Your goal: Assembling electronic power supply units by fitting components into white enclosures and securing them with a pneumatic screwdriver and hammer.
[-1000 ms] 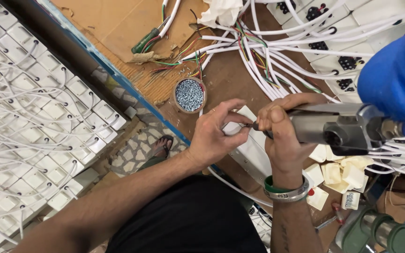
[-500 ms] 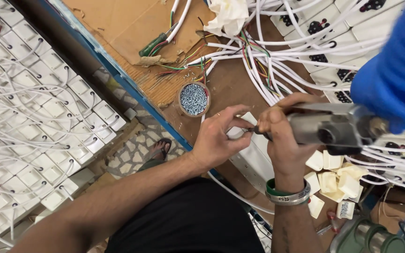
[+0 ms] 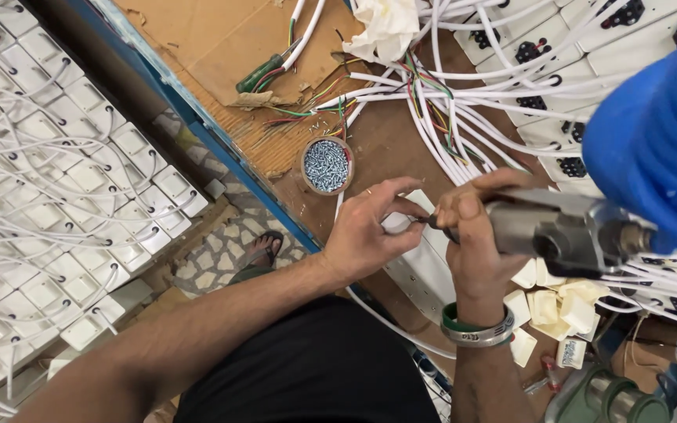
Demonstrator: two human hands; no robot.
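Electric screwdriver (image 3: 566,231) gripped by right hand (image 3: 472,227), left hand (image 3: 366,235) pinching its tip

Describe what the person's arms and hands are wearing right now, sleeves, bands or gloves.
Both forearms are bare, with no sleeves or gloves showing. The left hand has nothing on it and no band at its wrist. The right hand is bare too; its wrist carries a green bangle stacked above a silver metal bangle. No rings are visible.

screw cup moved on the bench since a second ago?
No. The screw cup keeps its spot beside the cardboard edge; only the camera shifted.
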